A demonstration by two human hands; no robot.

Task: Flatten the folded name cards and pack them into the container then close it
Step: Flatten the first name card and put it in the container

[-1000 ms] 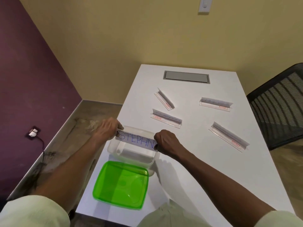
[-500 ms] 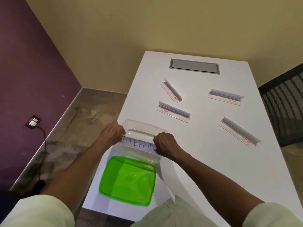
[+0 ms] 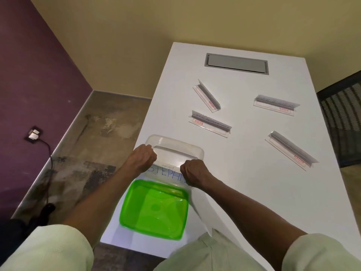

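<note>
**Name card lowered over the clear container**

At the near left edge of the white table (image 3: 254, 192), a flattened name card (image 3: 168, 173) lettered "STEPHN" is held by both ends over the near rim of a clear container (image 3: 175, 145). Its left end is pinched by the curled fingers of the left hand (image 3: 143, 158), its right end by the curled fingers of the right hand (image 3: 192, 173). A second ago the card was held higher, across the middle of the container; now it is seen lower and closer to the near rim, with more of the container's inside exposed beyond it. Whether the card touches the rim cannot be told.

A green lid (image 3: 154, 209) lies at 6 o'clock from the container, just beside it, unmoved. Four folded name cards remain standing on the table as before: one (image 3: 207, 95) at 1 o'clock from the container, one (image 3: 210, 123) nearer at 2 o'clock, one (image 3: 276, 105) farther out at 2 o'clock, and one (image 3: 291, 150) at 3 o'clock. A grey hatch (image 3: 236, 63) is set into the far end of the table. Since the earlier frames the view has been tilted down, so the table's far end sits lower in the picture.
</note>
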